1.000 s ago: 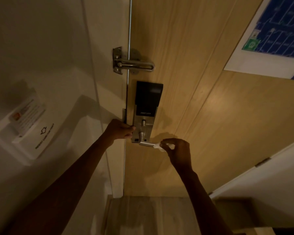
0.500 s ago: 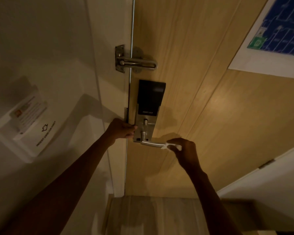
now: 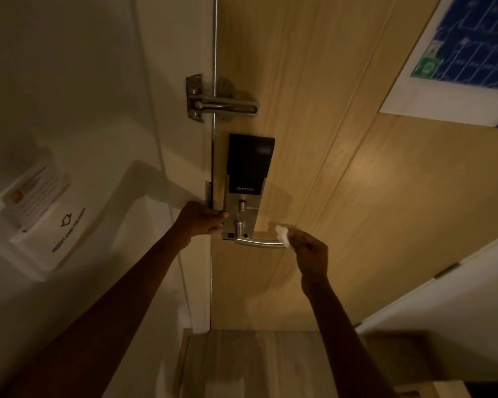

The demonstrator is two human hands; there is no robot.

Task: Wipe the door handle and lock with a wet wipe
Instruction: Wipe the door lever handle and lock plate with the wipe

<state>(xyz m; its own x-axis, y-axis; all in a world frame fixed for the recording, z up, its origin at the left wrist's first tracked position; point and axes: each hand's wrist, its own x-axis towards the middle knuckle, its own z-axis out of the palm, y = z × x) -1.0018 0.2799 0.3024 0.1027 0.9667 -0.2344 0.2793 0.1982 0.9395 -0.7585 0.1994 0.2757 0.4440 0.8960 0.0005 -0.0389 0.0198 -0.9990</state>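
A silver lever handle (image 3: 256, 241) sticks out to the right from a smart lock (image 3: 249, 168) with a black upper panel and a metal lower plate on a wooden door (image 3: 342, 196). My right hand (image 3: 311, 252) pinches a small white wet wipe (image 3: 283, 236) against the free end of the handle. My left hand (image 3: 202, 218) grips the door's edge just left of the lock plate, fingers curled round it.
A metal swing-bar guard (image 3: 222, 103) is fixed above the lock, across the door gap. A white key-card holder (image 3: 41, 214) hangs on the left wall. A blue evacuation plan (image 3: 472, 53) is stuck on the door at upper right. Wooden floor (image 3: 256, 363) lies below.
My right hand has slid the wipe rightward along the handle, from near its middle to its free end. My left hand has stayed on the door's edge.
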